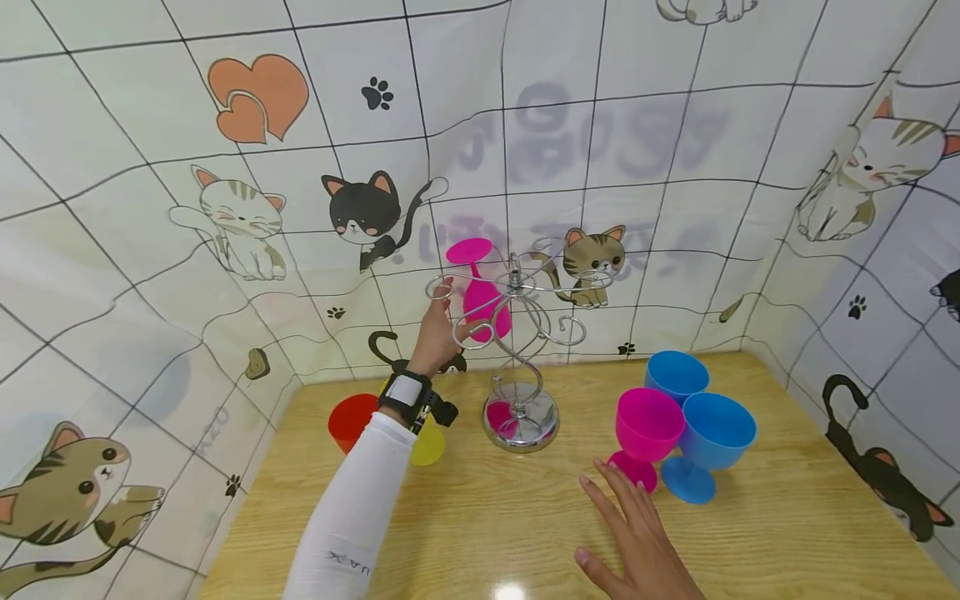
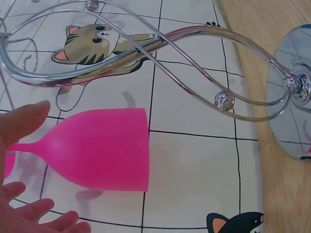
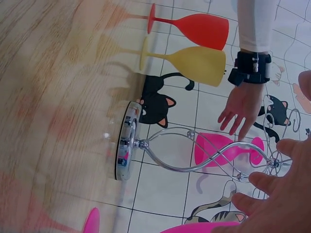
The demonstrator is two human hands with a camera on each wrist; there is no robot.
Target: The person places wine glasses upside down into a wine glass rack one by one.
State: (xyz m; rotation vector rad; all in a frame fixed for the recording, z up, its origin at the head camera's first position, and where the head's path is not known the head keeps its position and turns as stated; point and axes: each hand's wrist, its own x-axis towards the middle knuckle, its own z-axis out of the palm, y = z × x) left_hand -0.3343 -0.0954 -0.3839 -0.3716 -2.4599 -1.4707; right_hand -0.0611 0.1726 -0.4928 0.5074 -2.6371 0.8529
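Note:
A pink goblet (image 1: 483, 307) hangs upside down, foot at the top, among the wire loops of a silver stemware rack (image 1: 537, 418). My left hand (image 1: 435, 335) is beside this goblet; in the left wrist view, the thumb and fingers are spread on either side of its stem, and the bowl (image 2: 102, 150) points down. My right hand (image 1: 637, 533) is low over the table with fingers spread and holds nothing. Just beyond its fingertips a second pink goblet (image 1: 648, 423) stands upright on the table.
Two blue goblets (image 1: 720, 430) stand upright by the pink one at right. To the left, partly behind my left forearm, are a red goblet (image 3: 204, 30) and a yellow goblet (image 3: 199, 64). A cat-print sheet (image 1: 465, 50) hangs behind the wooden table (image 1: 480, 517).

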